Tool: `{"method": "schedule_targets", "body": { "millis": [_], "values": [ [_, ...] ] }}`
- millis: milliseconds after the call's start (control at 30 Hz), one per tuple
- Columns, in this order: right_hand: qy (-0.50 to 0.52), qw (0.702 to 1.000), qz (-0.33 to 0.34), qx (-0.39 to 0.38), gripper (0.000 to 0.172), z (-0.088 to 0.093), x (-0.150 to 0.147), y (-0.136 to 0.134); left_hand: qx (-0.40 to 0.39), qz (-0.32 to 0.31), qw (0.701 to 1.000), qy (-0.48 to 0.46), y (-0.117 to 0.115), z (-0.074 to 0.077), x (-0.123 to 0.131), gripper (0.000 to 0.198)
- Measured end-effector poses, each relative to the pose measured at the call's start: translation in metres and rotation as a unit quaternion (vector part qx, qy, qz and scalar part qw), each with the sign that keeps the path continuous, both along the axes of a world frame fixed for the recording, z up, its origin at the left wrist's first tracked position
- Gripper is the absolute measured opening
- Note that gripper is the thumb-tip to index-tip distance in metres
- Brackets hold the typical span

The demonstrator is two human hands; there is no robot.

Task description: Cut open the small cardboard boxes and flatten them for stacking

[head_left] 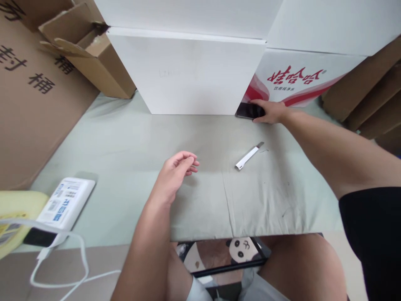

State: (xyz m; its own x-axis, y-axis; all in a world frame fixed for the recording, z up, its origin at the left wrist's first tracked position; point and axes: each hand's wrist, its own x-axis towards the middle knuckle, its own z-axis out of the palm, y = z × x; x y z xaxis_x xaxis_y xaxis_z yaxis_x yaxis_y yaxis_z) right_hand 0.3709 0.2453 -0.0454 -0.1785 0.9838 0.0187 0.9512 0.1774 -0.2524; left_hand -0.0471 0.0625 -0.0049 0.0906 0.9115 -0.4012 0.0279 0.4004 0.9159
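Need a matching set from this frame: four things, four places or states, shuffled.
Things
1. phone
2. knife
3. device
4. left hand

Places or states
A. fingers loosely curled, nothing visibly held
B. white, label side up, beside a yellow object
C. in the right hand's grasp
D. loose on the cloth, blade out

Pairs: 1-C, 2-D, 3-B, 4-A

A short black sleeve with a wide, straight hem fills the lower right of the frame. Pale grey shorts show at bottom centre. The left hand and right hand are bare.
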Motion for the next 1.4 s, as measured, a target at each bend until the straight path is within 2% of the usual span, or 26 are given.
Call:
{"method": "schedule_targets", "body": {
  "millis": [200, 267, 333, 400, 567, 667, 800, 933, 1067, 1167, 1300, 1400],
  "values": [
    [-0.035, 0.999, -0.034, 0.022, 0.072, 0.013, -0.017, -0.028, 0.005, 0.010, 1.000, -0.006, 0.001, 0.000, -0.002, 0.029],
    [-0.044, 0.998, -0.029, 0.036, 0.064, 0.017, -0.023, -0.042, 0.007, 0.014, 1.000, -0.013, 0.001, 0.001, -0.004, 0.029],
    [-0.065, 0.996, 0.021, 0.049, 0.055, 0.021, -0.034, -0.060, 0.012, 0.020, 0.999, -0.024, 0.000, 0.004, -0.007, 0.029],
    [-0.088, 0.990, 0.104, 0.043, 0.049, 0.025, -0.051, -0.081, 0.020, 0.026, 0.999, -0.038, -0.002, 0.008, -0.010, 0.027],
    [-0.119, 0.951, 0.285, 0.010, 0.035, 0.033, -0.119, -0.126, 0.058, 0.055, 0.993, -0.081, -0.008, 0.016, -0.022, 0.017],
    [-0.121, 0.916, 0.380, 0.033, 0.033, 0.041, -0.167, -0.137, 0.081, 0.064, 0.991, -0.089, -0.012, 0.018, -0.034, 0.017],
    [-0.124, 0.888, 0.441, 0.046, 0.033, 0.054, -0.229, -0.134, 0.098, 0.085, 0.986, -0.102, -0.017, 0.019, -0.054, 0.017],
    [-0.132, 0.877, 0.459, 0.049, 0.033, 0.059, -0.282, -0.116, 0.112, 0.114, 0.980, -0.118, -0.019, 0.018, -0.076, 0.014],
    [-0.111, 0.899, 0.418, 0.069, 0.036, 0.057, -0.332, -0.079, 0.118, 0.139, 0.974, -0.134, -0.019, 0.014, -0.095, 0.013],
    [-0.062, 0.923, 0.364, 0.103, 0.041, 0.057, -0.372, -0.034, 0.125, 0.156, 0.967, -0.157, -0.017, 0.013, -0.107, 0.012],
    [0.030, 0.947, 0.278, 0.158, 0.042, 0.063, -0.429, 0.046, 0.115, 0.167, 0.964, -0.175, -0.013, 0.015, -0.118, 0.011],
    [0.060, 0.962, 0.213, 0.158, 0.039, 0.069, -0.467, 0.104, 0.102, 0.174, 0.963, -0.180, -0.010, 0.015, -0.124, 0.011]
  ]
}}
